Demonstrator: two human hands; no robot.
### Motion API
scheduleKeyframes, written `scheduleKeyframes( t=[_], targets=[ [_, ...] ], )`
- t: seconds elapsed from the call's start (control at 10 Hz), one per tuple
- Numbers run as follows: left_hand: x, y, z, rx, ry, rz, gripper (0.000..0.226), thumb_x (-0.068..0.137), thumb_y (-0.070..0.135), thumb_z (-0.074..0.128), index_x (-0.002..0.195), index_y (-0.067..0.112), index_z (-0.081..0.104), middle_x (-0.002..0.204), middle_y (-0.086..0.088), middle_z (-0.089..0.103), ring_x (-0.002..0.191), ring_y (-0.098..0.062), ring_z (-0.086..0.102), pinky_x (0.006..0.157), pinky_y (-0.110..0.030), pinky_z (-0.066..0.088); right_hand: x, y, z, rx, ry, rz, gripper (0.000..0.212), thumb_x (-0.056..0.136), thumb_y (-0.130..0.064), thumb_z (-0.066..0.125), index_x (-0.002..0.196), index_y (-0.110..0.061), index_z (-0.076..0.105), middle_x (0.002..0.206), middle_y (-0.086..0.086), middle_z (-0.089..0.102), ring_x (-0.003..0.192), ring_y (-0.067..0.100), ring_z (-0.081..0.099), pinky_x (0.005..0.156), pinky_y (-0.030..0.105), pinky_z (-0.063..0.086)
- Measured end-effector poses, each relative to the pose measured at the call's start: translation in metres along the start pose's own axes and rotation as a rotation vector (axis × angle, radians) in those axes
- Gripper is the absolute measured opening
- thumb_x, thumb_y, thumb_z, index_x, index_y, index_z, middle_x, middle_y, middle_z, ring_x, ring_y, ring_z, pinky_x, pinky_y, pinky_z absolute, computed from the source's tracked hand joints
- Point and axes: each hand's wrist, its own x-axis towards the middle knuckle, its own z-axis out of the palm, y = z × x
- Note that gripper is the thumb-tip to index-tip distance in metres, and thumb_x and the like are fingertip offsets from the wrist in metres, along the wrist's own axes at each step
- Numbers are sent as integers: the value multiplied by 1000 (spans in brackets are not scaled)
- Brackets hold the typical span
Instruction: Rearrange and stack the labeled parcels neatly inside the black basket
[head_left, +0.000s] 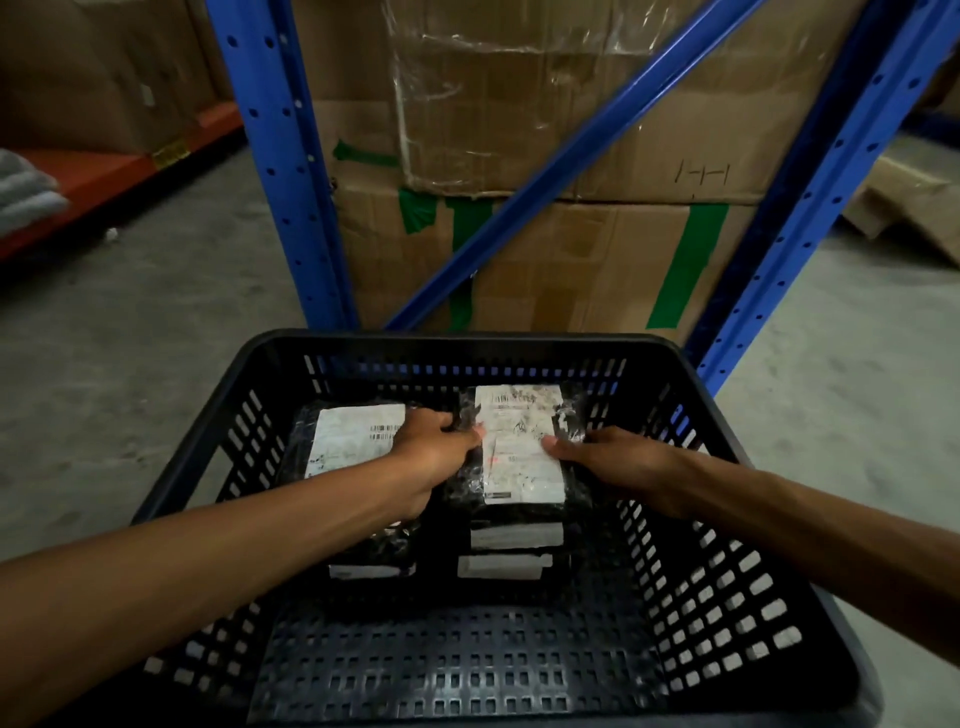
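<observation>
A black slotted basket (727, 597) stands in front of me on the floor. Two stacks of black-wrapped parcels with white labels lie against its far wall. On the right stack the top parcel (519, 457) shows its label face up, with more label edges (514, 535) visible below it. My left hand (441, 447) grips that top parcel's left edge, its forearm crossing the left stack's top parcel (353, 436). My right hand (613, 457) holds the right edge, thumb on the label.
Blue steel racking (280, 171) with a diagonal brace stands just behind the basket, holding large taped cardboard boxes (571, 244). An orange shelf beam (104, 171) runs at the left. Flattened cardboard (914, 208) lies on the concrete floor at right.
</observation>
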Motion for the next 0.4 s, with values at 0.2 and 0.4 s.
scheduleKeyframes(
  t=[0.2, 0.4],
  targets=[
    [2, 1, 15, 381, -63, -37, 31, 89, 10, 55, 119, 2, 59, 115, -12, 64, 109, -29, 62, 76, -32, 49, 20, 9, 20, -285, -74, -42, 50, 101, -40, 41, 143, -13, 47, 147, 4, 50, 135, 23, 47, 116, 29, 31],
    [-42, 18, -8, 437, -224, 22, 68, 88, 30, 57, 150, 11, 36, 147, -11, 48, 121, -23, 56, 96, -32, 48, 0, -11, 5, -449, 281, -216, 57, 90, -45, 61, 139, -17, 50, 125, 3, 68, 109, 19, 65, 85, 23, 47]
  ],
)
